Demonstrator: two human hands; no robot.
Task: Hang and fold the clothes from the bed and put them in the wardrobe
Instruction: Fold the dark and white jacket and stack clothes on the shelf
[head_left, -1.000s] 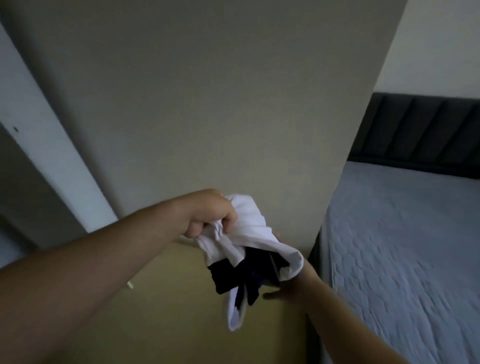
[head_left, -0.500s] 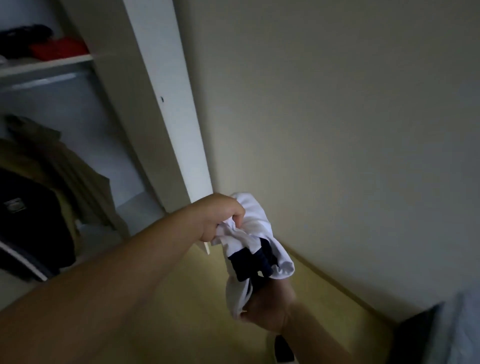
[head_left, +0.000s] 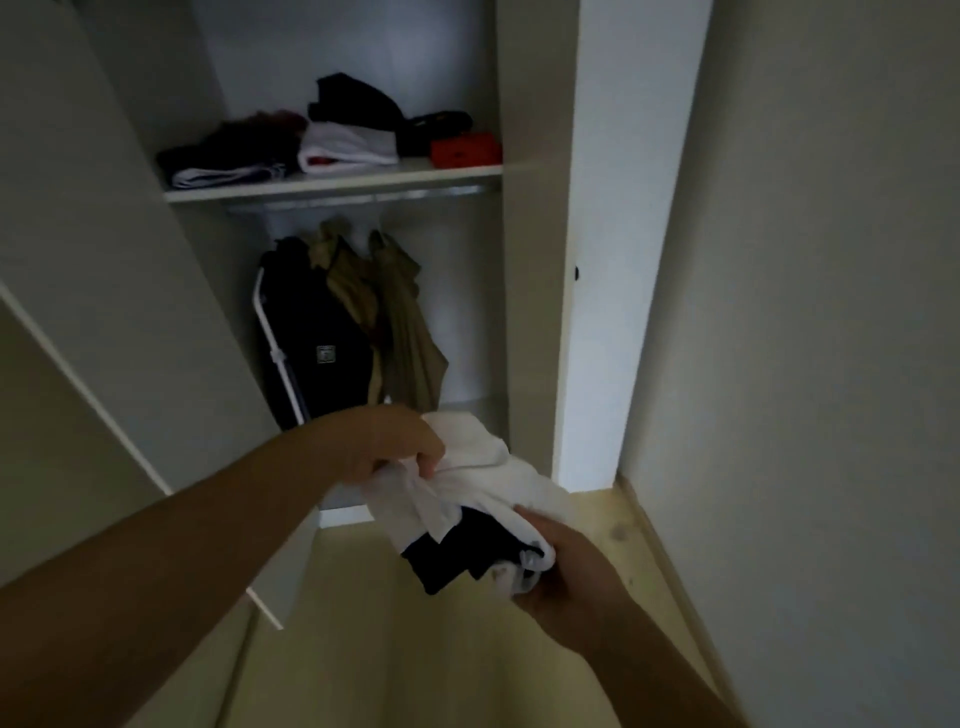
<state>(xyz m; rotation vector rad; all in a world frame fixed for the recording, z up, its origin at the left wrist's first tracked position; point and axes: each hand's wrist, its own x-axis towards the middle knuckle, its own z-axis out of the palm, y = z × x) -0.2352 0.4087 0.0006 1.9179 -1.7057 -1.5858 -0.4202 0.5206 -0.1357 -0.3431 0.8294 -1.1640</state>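
I hold a bunched white garment with a dark navy part in front of the open wardrobe. My left hand grips its upper end with curled fingers. My right hand holds the lower end from below, fingers wrapped round the cloth. Folded clothes lie on the wardrobe's upper shelf. Under the shelf, a dark garment and an olive garment hang from the rail.
An open wardrobe door stands at the left, close to my left forearm. A plain wall rises on the right. Pale wooden floor runs below my hands. A red item sits on the shelf's right end.
My view has swung left from the bed and wall to face the open wardrobe. Both hands have kept hold of the bunched garment, the right one now gripping its lower end.
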